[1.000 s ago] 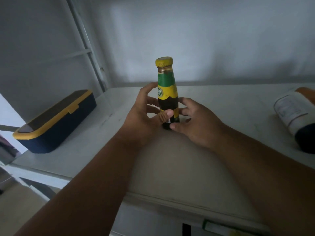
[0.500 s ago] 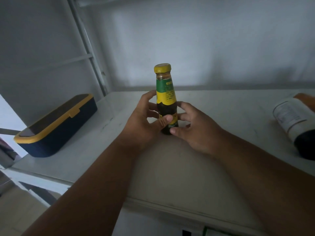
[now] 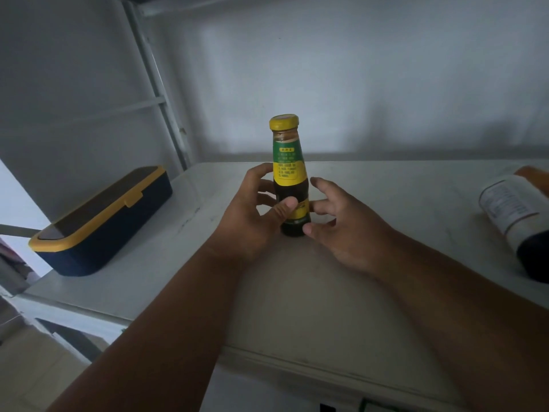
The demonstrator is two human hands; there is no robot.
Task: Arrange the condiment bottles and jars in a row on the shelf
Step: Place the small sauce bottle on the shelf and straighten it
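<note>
We're standing the sauce bottle (image 3: 291, 185) upright on the shelf (image 3: 386, 191), left hand (image 3: 252, 218) grasping it, right hand (image 3: 341, 227) released alongside, so next it probably needs lining up with the jar (image 3: 511, 215).

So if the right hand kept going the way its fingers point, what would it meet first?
The right hand points left toward the sauce bottle, fingertips at or almost on its lower body. It would press into the bottle first, opposite the left hand gripping it. Whether it already touches is unclear.

Dim, bluish scene throughout. A brighter patch is seen on the back wall (image 3: 297, 84), fading into dark corners. Soft shadow is cast along the shelf (image 3: 386, 188) rear edge. Straight lines are bowed at the edges (wide-angle lens). Detail is soft and grainy.
</note>
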